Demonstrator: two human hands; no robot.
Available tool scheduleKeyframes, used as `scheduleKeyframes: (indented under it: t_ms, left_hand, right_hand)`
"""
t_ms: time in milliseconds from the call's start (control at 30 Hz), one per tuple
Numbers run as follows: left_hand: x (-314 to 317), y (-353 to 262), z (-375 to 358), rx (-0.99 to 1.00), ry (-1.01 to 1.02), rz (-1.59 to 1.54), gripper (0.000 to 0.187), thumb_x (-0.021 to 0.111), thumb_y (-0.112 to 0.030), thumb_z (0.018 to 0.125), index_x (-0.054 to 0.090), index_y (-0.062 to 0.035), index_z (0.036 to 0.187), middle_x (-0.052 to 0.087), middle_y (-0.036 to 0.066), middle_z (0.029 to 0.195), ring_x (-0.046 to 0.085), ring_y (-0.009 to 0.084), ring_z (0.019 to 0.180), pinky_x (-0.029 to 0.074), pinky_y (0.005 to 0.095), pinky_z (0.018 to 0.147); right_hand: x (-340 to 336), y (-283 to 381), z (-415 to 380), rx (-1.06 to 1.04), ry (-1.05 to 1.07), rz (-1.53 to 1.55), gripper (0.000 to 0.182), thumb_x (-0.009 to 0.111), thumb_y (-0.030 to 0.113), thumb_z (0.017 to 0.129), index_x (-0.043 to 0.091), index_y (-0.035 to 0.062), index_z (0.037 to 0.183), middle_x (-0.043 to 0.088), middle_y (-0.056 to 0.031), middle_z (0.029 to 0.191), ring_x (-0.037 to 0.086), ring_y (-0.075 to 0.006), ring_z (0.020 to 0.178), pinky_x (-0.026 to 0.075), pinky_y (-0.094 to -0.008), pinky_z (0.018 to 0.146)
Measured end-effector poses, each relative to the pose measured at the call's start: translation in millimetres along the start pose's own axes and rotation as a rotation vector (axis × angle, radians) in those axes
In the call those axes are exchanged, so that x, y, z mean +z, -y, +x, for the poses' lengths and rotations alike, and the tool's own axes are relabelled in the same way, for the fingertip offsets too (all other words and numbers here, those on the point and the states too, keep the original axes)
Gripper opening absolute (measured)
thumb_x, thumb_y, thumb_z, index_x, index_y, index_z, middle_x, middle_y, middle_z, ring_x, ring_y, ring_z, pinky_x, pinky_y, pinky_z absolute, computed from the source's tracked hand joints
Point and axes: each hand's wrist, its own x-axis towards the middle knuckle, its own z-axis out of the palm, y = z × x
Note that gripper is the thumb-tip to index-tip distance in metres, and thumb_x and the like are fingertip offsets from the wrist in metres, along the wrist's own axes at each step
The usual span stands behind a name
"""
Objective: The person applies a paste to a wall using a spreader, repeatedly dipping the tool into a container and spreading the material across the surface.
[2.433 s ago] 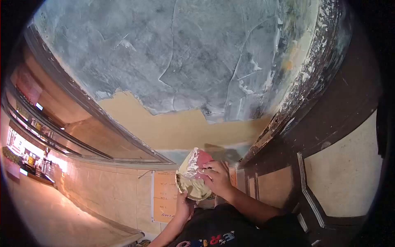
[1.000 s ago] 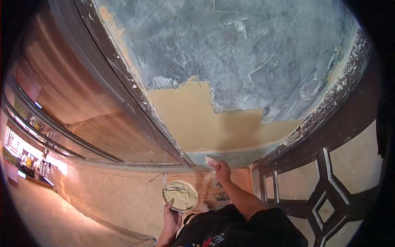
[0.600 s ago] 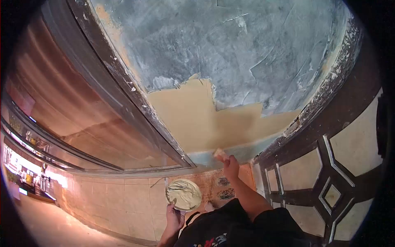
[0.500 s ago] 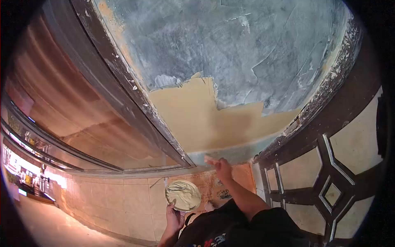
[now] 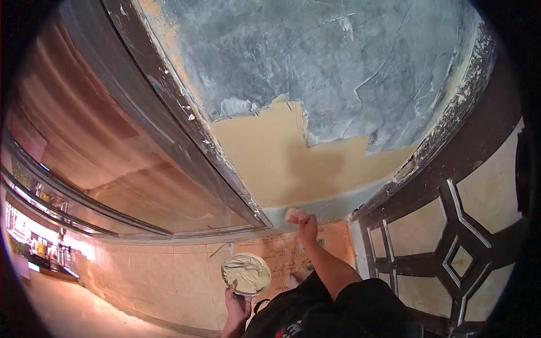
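My left hand (image 5: 238,306) holds a round, shallow bowl (image 5: 224,278) by its near edge, thumb over the rim. Cream-coloured putty (image 5: 248,275), swirled and ridged, lies in the bowl. In front of the wall's foot, my right hand (image 5: 306,225) is closed around a small pale tool (image 5: 293,214); its exact kind is too small to tell. Beyond it rises the wall, with rough grey-blue plaster (image 5: 259,56) above and a smooth tan patch (image 5: 253,152) below. A grey-blue strip (image 5: 332,207) runs along the wall's bottom.
A worn dark frame (image 5: 186,124) with glossy brown panels stands left of the wall. On the right is a dark door (image 5: 420,242) with pale panels and metal strips. An orange printed sheet (image 5: 276,253) covers part of the tiled floor (image 5: 186,276).
My right hand has turned and drawn slightly back with the pale tool. The bowl in my left hand has shifted a little left and down. The view has moved slightly.
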Motion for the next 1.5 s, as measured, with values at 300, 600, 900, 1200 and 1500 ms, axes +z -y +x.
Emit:
scheduleKeyframes:
  t_ms: [300, 600, 900, 1200, 1500]
  left_hand:
    - [14.1, -0.8, -1.3, -0.017, 0.024, 0.02, 0.049, 0.044, -0.027, 0.083, 0.04, -0.0032, 0.125, 0.047, 0.014, 0.128, 0.047, 0.03, 0.117, 0.039, 0.046, 0.098]
    - [6.6, 2.7, -7.1, -0.002, -0.001, 0.04, 0.053, 0.048, -0.032, 0.08, 0.042, -0.0027, 0.124, 0.05, 0.014, 0.125, 0.049, 0.0299, 0.115, 0.041, 0.0459, 0.096]
    - [12.7, 2.9, -7.3, -0.018, 0.0, 0.043, 0.054, 0.046, -0.031, 0.08, 0.04, -0.0035, 0.127, 0.047, 0.014, 0.128, 0.047, 0.0296, 0.117, 0.039, 0.0456, 0.098]
    - [-5.6, 2.3, -12.9, 0.016, -0.051, 0.05, 0.056, 0.047, -0.034, 0.08, 0.04, -0.0043, 0.127, 0.048, 0.013, 0.127, 0.047, 0.03, 0.116, 0.04, 0.0465, 0.096]
    - [10.6, 3.9, -12.2, -0.016, 0.022, 0.038, 0.056, 0.05, -0.033, 0.078, 0.042, -0.0046, 0.125, 0.049, 0.012, 0.126, 0.048, 0.0294, 0.115, 0.041, 0.0454, 0.096]
  right_hand:
    - [22.5, 39.9, 20.4, -0.102, 0.002, 0.491, 0.021, 0.06, 0.01, 0.081, 0.047, -0.0011, 0.092, 0.056, -0.0172, 0.084, 0.059, -0.0269, 0.077, 0.047, -0.0351, 0.069]
    - [-2.2, -23.5, -16.6, 0.386, 0.153, 0.439, 0.028, 0.052, 0.018, 0.09, 0.033, 0.0041, 0.104, 0.053, -0.0106, 0.079, 0.056, -0.0203, 0.055, 0.046, -0.0297, 0.045]
    - [40.5, 82.0, -34.3, 0.632, 0.374, 1.1, 0.049, 0.063, 0.027, 0.085, 0.029, 0.0109, 0.117, 0.05, -0.0084, 0.097, 0.06, -0.0207, 0.075, 0.054, -0.0294, 0.06]
    - [47.1, -9.9, -21.8, 0.387, -0.034, 0.689, 0.044, 0.067, 0.03, 0.081, 0.041, 0.0052, 0.107, 0.054, -0.0092, 0.096, 0.06, -0.0217, 0.075, 0.051, -0.0304, 0.06]
    - [-8.9, 24.5, 30.6, -0.093, 0.071, 0.218, 0.029, 0.067, 0.021, 0.079, 0.048, 0.0006, 0.086, 0.057, -0.0129, 0.075, 0.057, -0.0235, 0.067, 0.046, -0.0348, 0.062]
